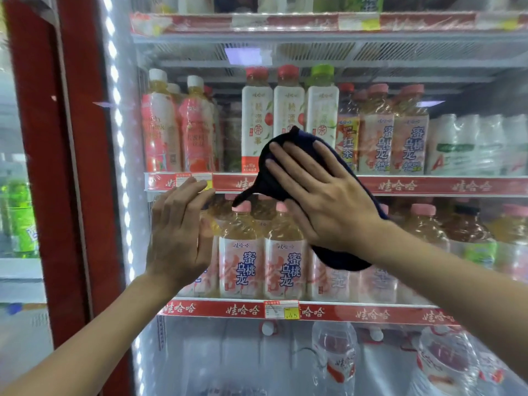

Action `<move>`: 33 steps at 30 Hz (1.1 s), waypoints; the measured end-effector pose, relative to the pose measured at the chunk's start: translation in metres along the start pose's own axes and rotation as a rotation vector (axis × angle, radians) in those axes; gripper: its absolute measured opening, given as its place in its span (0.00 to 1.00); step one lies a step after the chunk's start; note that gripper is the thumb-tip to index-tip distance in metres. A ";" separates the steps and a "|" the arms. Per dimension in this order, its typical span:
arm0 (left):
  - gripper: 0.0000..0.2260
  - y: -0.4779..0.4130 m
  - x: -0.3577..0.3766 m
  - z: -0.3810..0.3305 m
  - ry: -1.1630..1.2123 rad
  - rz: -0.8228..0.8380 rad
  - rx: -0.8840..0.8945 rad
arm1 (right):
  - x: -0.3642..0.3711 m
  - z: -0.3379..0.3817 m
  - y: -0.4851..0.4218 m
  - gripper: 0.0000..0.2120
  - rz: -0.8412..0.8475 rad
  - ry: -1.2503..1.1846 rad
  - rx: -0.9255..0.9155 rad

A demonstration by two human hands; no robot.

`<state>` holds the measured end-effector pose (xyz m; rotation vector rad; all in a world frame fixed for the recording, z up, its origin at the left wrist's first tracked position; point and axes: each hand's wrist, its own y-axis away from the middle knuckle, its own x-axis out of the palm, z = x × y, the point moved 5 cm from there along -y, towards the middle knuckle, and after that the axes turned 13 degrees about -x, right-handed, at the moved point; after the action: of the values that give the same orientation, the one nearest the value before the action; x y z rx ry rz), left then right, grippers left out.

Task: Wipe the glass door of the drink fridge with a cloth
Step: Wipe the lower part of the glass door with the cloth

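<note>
cloth (pixel 297 137) under right hand (pixel 323 201), seemingly on door (pixel 200 352)

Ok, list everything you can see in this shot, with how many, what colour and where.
glass door: one, clear, across centre and right
cloth: one, dark blue, pressed against the glass
bottles: many, mostly pink, white and amber, on shelves behind the glass
shelf strips: three, red with white writing, along shelf fronts
price tags: several, white and yellow, on the strips
light strip: one, white, vertical at the door's left edge
door frame: one, red, far left
green bottle: at least one, behind the neighbouring glass, far left
left hand: one, open, raised left of the cloth
right hand: one, flat on the cloth, fingers spread
</note>
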<state>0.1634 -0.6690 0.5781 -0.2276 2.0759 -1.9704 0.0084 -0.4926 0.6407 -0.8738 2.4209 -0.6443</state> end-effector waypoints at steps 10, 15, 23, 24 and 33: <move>0.21 0.011 -0.029 0.039 -0.045 -0.058 -0.035 | 0.028 0.101 0.006 0.30 0.114 -0.099 -0.341; 0.21 0.016 -0.028 0.055 -0.070 -0.031 0.017 | 0.009 0.064 -0.068 0.28 -0.016 -0.051 -0.073; 0.21 0.016 -0.035 0.060 0.134 0.000 -0.042 | 0.032 0.151 -0.055 0.32 0.021 -0.091 0.053; 0.21 0.017 -0.037 0.063 0.150 0.012 -0.055 | 0.035 0.160 -0.050 0.31 0.045 -0.099 -0.002; 0.20 0.027 -0.051 0.107 -0.063 -0.022 -0.029 | 0.006 0.089 -0.133 0.30 -0.098 -0.068 0.095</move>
<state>0.2458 -0.7541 0.5512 -0.3151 2.0726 -1.9211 0.1157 -0.6112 0.6465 -0.9639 2.2795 -0.7470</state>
